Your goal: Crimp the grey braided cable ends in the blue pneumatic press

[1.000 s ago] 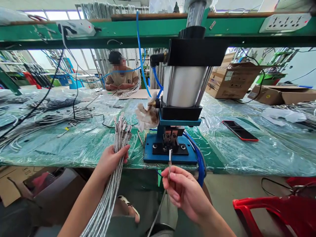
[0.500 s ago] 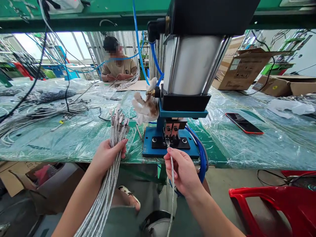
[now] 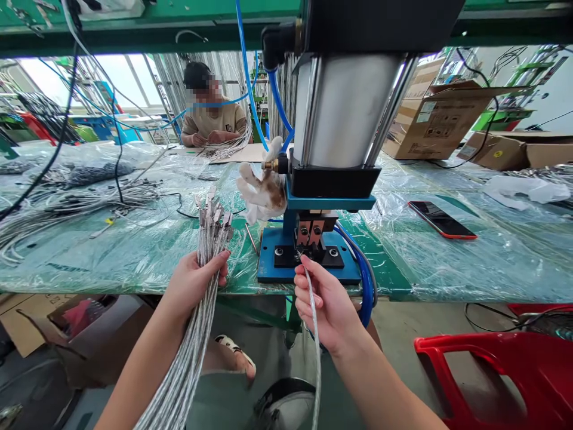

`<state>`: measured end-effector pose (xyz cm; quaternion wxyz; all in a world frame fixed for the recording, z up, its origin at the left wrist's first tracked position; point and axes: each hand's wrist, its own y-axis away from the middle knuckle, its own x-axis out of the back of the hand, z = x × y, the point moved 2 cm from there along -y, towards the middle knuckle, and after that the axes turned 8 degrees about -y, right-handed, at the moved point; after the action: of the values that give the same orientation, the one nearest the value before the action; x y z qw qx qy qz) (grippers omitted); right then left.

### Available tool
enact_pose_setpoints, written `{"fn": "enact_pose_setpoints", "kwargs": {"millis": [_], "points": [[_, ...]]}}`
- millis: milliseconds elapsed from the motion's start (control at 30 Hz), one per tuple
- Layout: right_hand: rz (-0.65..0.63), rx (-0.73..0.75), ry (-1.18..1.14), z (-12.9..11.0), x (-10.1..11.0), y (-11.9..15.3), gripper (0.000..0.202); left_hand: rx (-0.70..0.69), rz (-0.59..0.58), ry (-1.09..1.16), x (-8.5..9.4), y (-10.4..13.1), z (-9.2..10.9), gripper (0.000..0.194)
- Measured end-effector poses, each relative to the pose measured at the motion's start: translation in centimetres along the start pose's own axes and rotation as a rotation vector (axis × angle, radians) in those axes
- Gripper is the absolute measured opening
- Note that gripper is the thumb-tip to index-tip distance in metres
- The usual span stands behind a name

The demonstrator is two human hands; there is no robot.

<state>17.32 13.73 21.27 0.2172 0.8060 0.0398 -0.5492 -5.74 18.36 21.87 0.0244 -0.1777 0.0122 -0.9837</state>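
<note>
My left hand [image 3: 199, 280] is wrapped round a bundle of silvery braided cables [image 3: 190, 352], whose metal end pieces [image 3: 215, 215] stick up above the thumb. Pinched between the thumb and fingers of my right hand [image 3: 324, 298] is a single braided cable [image 3: 316, 346], hanging down toward the floor. Its upper end is at the tooling of a pneumatic press [image 3: 342, 113], mostly hidden by my fingertips. The press has a blue base [image 3: 268, 269] and copper-coloured jaw blocks [image 3: 310, 232] just above my right hand.
A stained white glove [image 3: 264, 194] hangs beside the press. A phone [image 3: 441, 221] lies on the plastic-covered bench [image 3: 470, 269]. More cables [image 3: 111, 197] lie at left, cardboard boxes [image 3: 443, 125] at back right. Opposite, another person [image 3: 215, 119] handles cables. A red stool [image 3: 492, 370] stands at lower right.
My right hand has shifted slightly left and up against the press tooling with the cable. The left hand keeps its hold on the bundle. The view has tilted slightly.
</note>
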Motion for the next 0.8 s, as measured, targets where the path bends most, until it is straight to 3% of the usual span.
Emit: {"fn": "enact_pose_setpoints", "kwargs": {"millis": [233, 800], "points": [[-0.021, 0.048, -0.013, 0.07, -0.1, -0.27, 0.023, 0.012, 0.011, 0.018, -0.05, 0.04, -0.01, 0.035], [-0.067, -0.057, -0.086, -0.42, 0.32, 0.15, 0.012, -0.008, -0.005, -0.021, 0.06, 0.01, 0.05, 0.036]]}}
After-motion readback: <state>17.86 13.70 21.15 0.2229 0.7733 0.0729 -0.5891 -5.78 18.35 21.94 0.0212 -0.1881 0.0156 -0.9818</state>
